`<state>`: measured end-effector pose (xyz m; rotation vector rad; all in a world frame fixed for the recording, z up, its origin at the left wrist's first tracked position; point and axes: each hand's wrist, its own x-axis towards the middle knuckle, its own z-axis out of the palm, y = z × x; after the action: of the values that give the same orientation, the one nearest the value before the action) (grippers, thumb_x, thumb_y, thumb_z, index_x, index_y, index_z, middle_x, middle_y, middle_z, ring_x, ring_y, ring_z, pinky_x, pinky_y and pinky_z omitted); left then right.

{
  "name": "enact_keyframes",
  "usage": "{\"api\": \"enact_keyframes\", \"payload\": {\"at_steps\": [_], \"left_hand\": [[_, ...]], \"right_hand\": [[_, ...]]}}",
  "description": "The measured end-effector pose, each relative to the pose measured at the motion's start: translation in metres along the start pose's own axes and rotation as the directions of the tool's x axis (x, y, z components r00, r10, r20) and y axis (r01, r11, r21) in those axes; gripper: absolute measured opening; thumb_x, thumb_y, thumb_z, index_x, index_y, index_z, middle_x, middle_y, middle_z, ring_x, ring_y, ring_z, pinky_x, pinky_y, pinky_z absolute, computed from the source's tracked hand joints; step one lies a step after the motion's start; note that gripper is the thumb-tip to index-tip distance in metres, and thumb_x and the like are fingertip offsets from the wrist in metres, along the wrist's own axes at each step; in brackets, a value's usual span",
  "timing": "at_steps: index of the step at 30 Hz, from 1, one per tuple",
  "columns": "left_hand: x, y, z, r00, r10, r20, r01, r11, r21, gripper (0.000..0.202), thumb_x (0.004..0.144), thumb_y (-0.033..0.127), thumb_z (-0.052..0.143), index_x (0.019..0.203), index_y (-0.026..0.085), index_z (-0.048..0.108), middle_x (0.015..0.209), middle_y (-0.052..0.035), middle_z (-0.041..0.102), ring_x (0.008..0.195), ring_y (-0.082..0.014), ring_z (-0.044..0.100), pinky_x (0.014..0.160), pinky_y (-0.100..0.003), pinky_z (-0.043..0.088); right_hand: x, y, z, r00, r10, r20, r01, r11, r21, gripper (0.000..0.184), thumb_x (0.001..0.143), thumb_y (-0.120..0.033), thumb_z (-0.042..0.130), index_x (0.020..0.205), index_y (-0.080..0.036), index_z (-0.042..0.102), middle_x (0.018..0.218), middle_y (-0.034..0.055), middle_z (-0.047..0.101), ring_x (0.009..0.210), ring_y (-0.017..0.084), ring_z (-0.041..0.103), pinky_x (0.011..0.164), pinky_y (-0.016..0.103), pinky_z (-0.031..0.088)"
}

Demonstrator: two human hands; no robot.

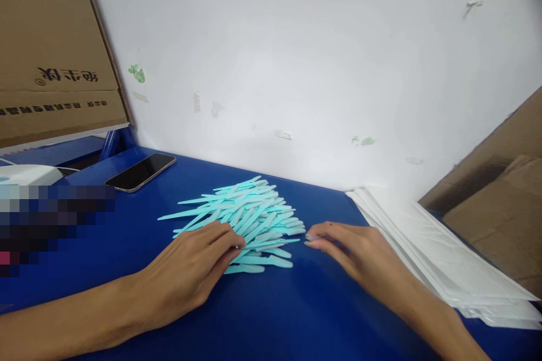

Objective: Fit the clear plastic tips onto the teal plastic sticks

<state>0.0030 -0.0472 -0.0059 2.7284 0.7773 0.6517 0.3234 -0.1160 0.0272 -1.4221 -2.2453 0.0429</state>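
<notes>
A heap of several thin turquoise plastic sticks [245, 217] lies on the blue table [279, 316] near the white wall. My left hand [192, 268] lies flat on the table, fingers stretched out, with its fingertips resting on the near left side of the heap. My right hand [351, 251] rests palm down to the right of the heap, fingers extended and close together, the fingertips just touching the ends of the sticks. Neither hand holds anything.
A stack of white flat bags [440, 254] lies at the right. A dark phone [141, 172] lies face up at the back left. Cardboard boxes stand at the upper left [51, 51] and far right [499, 203]. A white object [25, 174] sits at the left edge.
</notes>
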Motion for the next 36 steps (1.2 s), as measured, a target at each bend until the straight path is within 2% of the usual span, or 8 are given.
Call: {"api": "enact_keyframes", "payload": {"at_steps": [5,10,14,18,22,29,36], "left_hand": [[0.001,0.002,-0.002,1.0,0.009,-0.013,-0.009,1.0,-0.001,0.021,0.108,0.022,0.04,0.115,0.024,0.06,0.103,-0.0028,0.065,0.088,-0.0182,0.062,0.078,-0.03,0.051],[0.002,0.004,-0.001,0.997,0.058,-0.042,-0.059,0.998,-0.013,0.019,0.107,0.018,0.043,0.115,0.024,0.059,0.102,-0.0018,0.066,0.087,-0.0166,0.063,0.077,-0.028,0.05],[0.001,0.007,0.001,0.988,0.134,-0.079,-0.137,0.99,-0.039,0.018,0.106,0.015,0.045,0.115,0.024,0.058,0.101,-0.0014,0.066,0.086,-0.0151,0.063,0.074,-0.025,0.05],[0.001,0.006,0.0,0.975,0.184,-0.125,-0.189,0.982,-0.029,0.018,0.105,0.011,0.045,0.113,0.022,0.058,0.095,-0.0015,0.067,0.083,-0.0147,0.062,0.071,-0.024,0.049],[0.005,0.006,-0.002,0.957,0.231,-0.174,-0.232,0.973,0.016,0.017,0.106,0.012,0.047,0.114,0.021,0.059,0.094,-0.0025,0.067,0.082,-0.0152,0.062,0.07,-0.025,0.049],[0.001,0.005,-0.003,0.959,0.265,-0.098,-0.257,0.963,0.084,0.026,0.106,0.013,0.043,0.127,0.022,0.056,0.097,-0.0035,0.066,0.081,-0.0161,0.062,0.066,-0.026,0.049],[0.002,0.004,-0.003,0.962,0.253,-0.098,-0.246,0.966,0.077,0.024,0.106,0.013,0.046,0.124,0.023,0.058,0.098,-0.0037,0.068,0.085,-0.0171,0.063,0.076,-0.03,0.05]], "right_hand": [[-0.002,-0.002,0.003,0.999,-0.048,-0.019,0.047,0.998,-0.046,0.021,0.106,-0.035,0.053,0.114,-0.031,0.072,0.106,-0.003,0.078,0.09,0.018,0.076,0.076,0.028,0.057],[0.001,-0.008,0.004,0.997,-0.074,-0.012,0.074,0.997,0.005,0.021,0.106,-0.031,0.055,0.113,-0.028,0.074,0.102,-0.0011,0.078,0.085,0.016,0.075,0.078,0.027,0.056],[0.001,-0.021,0.016,0.99,-0.14,-0.031,0.141,0.988,0.065,0.022,0.106,-0.03,0.055,0.114,-0.025,0.074,0.1,0.0015,0.079,0.086,0.016,0.075,0.075,0.024,0.055],[0.001,-0.033,0.03,0.978,-0.191,-0.079,0.197,0.978,0.072,0.023,0.106,-0.029,0.054,0.115,-0.021,0.074,0.092,0.0028,0.079,0.076,0.016,0.074,0.065,0.023,0.053],[0.001,-0.036,0.032,0.974,-0.193,-0.122,0.205,0.974,0.094,0.021,0.105,-0.026,0.056,0.115,-0.019,0.073,0.092,0.0031,0.079,0.075,0.015,0.074,0.068,0.023,0.055],[0.002,-0.036,0.028,0.975,-0.198,-0.101,0.205,0.976,0.074,0.022,0.106,-0.026,0.054,0.117,-0.02,0.072,0.094,0.004,0.079,0.077,0.016,0.074,0.067,0.025,0.056],[0.003,-0.035,0.025,0.974,-0.19,-0.12,0.196,0.98,0.042,0.021,0.105,-0.025,0.055,0.12,-0.022,0.07,0.097,0.0027,0.078,0.08,0.016,0.074,0.069,0.024,0.055]]}}
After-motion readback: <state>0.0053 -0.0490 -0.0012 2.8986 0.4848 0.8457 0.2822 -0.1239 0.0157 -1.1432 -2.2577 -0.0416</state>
